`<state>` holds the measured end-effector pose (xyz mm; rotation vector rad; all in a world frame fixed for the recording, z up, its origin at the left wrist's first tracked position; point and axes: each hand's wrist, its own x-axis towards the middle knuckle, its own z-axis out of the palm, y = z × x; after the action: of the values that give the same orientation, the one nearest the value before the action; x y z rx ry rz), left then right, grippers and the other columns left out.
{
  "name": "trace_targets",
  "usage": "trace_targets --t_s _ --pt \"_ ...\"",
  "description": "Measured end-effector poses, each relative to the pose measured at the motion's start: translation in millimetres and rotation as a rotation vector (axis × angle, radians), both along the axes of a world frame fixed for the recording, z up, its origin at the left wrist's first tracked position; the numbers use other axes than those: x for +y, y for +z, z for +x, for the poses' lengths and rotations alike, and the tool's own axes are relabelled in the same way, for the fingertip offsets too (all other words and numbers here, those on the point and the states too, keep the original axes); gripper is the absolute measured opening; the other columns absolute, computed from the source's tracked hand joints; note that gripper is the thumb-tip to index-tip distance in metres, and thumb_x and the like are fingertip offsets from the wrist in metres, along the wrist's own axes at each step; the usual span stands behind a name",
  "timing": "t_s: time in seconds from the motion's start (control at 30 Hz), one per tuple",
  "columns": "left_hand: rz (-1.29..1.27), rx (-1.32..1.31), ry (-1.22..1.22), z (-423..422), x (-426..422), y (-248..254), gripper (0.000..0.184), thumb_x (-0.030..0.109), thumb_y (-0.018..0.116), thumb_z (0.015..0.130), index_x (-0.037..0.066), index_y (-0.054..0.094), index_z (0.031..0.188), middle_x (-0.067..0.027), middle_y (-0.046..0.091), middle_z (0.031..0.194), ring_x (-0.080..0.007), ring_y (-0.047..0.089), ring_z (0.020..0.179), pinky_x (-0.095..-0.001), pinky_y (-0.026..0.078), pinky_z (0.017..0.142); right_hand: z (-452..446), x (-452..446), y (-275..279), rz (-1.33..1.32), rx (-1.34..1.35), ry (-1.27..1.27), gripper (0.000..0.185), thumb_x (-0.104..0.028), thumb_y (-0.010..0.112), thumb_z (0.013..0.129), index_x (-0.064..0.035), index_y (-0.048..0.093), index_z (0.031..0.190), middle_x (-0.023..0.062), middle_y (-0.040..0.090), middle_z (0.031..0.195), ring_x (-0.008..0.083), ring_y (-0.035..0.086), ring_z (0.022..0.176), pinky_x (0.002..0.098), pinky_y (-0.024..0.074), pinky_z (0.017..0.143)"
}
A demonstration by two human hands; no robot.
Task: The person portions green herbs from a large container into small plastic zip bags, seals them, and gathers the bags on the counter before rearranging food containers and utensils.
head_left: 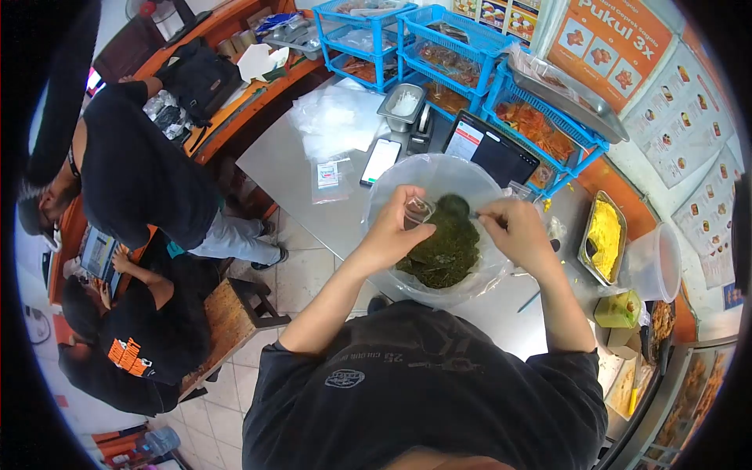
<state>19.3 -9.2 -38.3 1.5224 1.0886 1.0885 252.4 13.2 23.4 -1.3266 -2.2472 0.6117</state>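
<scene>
Over a white tub (pixel 374 184) lined with clear plastic, my left hand (pixel 394 229) is closed around a small clear plastic cup (pixel 421 210). A dark green, finely chopped mass (pixel 442 252) fills the lower part of the tub. My right hand (pixel 513 229) pinches the handle of what looks like a spoon (pixel 454 205), whose round bowl lies over the green mass, close to the cup. The spoon's handle is mostly hidden by my fingers. Whether the cup has anything in it is hard to make out.
Beyond the tub are a phone (pixel 381 162), a tablet (pixel 489 149), a metal container of white powder (pixel 403 106) and blue basket racks (pixel 446 47). A tray of yellow food (pixel 603 235) stands right. Two people (pixel 149 164) are at the left.
</scene>
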Motion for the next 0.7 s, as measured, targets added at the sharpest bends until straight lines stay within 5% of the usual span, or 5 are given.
trace_targets --t_s 0.23,0.4,0.5,0.6,0.7 --pt "0.361 0.316 0.224 23 -19 15 0.059 0.005 0.066 0.078 -0.002 0.032 0.127 -0.0215 0.044 0.116 -0.0341 0.048 0.108 -0.0406 0.04 0.092 -38 -23 1 0.208 0.423 0.15 0.013 -0.003 0.067 0.077 -0.0004 0.069 0.09 0.0118 0.062 0.083 0.025 0.06 0.081 0.0324 0.0488 0.072" --pt "0.392 0.239 0.249 31 -23 0 0.073 0.006 0.071 0.073 -0.002 0.028 0.13 -0.0254 0.038 0.125 -0.0424 0.042 0.117 -0.0477 0.037 0.097 -49 -28 -23 0.209 0.358 0.114 0.01 0.0 0.065 0.076 0.0007 0.066 0.086 0.0123 0.062 0.083 0.0302 0.059 0.079 0.0368 0.0479 0.069" --pt "0.821 0.422 0.316 21 -20 10 0.08 0.013 0.075 0.072 0.001 0.029 0.137 -0.0272 0.031 0.138 -0.0463 0.03 0.13 -0.057 0.026 0.105 -48 -28 -24 0.352 0.311 0.106 0.009 0.002 0.063 0.076 0.0015 0.066 0.085 0.0123 0.062 0.083 0.0303 0.059 0.078 0.0373 0.048 0.069" --pt "0.661 0.931 0.178 14 -33 31 0.081 0.022 0.075 0.073 0.008 0.034 0.142 -0.0268 0.02 0.148 -0.048 0.017 0.137 -0.0643 0.012 0.108 -45 -29 -24 0.399 0.28 0.125 0.009 0.002 0.063 0.076 0.0016 0.065 0.084 0.0125 0.062 0.083 0.0306 0.059 0.077 0.0374 0.0482 0.068" --pt "0.664 0.809 0.275 14 -34 25 0.078 0.028 0.074 0.074 0.013 0.039 0.142 -0.0257 0.012 0.152 -0.048 0.012 0.138 -0.065 0.006 0.108 -43 -28 -26 0.393 0.292 0.121 0.009 0.003 0.063 0.075 0.0015 0.065 0.085 0.0127 0.063 0.083 0.0307 0.059 0.078 0.037 0.0484 0.068"
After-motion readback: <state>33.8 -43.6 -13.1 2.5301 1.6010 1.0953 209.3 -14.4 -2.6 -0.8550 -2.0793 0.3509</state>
